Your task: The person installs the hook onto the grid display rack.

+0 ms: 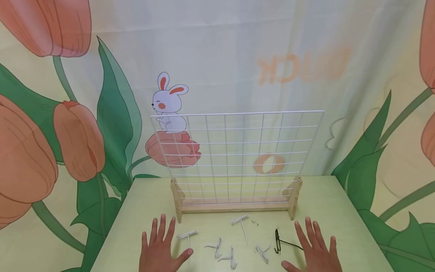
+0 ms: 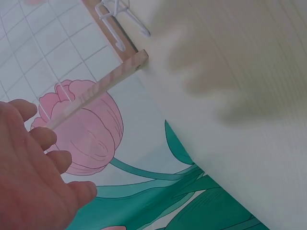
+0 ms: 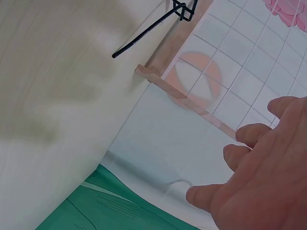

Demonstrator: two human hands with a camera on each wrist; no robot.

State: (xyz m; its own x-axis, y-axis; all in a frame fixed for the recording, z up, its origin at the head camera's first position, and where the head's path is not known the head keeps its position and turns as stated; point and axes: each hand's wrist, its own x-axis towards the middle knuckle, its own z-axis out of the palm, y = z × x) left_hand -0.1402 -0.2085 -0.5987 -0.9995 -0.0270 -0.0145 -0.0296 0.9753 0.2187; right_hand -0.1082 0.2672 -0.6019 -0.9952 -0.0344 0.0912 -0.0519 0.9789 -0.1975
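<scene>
My left hand [image 1: 159,250] is spread palm down at the table's front left, holding nothing; its thumb is beside a long white wire hook [image 1: 187,235]. Opposite it, my right hand [image 1: 318,251] has its fingers spread too, just right of a black wire hook [image 1: 277,241] whose prong points towards it. Another long white hook [image 1: 240,219] lies farther back. Between the hands are several short white hooks, among them one double-pronged hook [image 1: 262,254]. Both wrist views show straight fingers with nothing in them. Whether the hands touch the table I cannot tell.
Behind the hooks stands a white wire grid panel [image 1: 234,154], upright in a wooden stand [image 1: 234,208]. A few tiny bits [image 1: 255,223] lie near the stand. The pale table [image 1: 117,226] ends against a curtain [image 1: 217,56] printed with tulips and a rabbit.
</scene>
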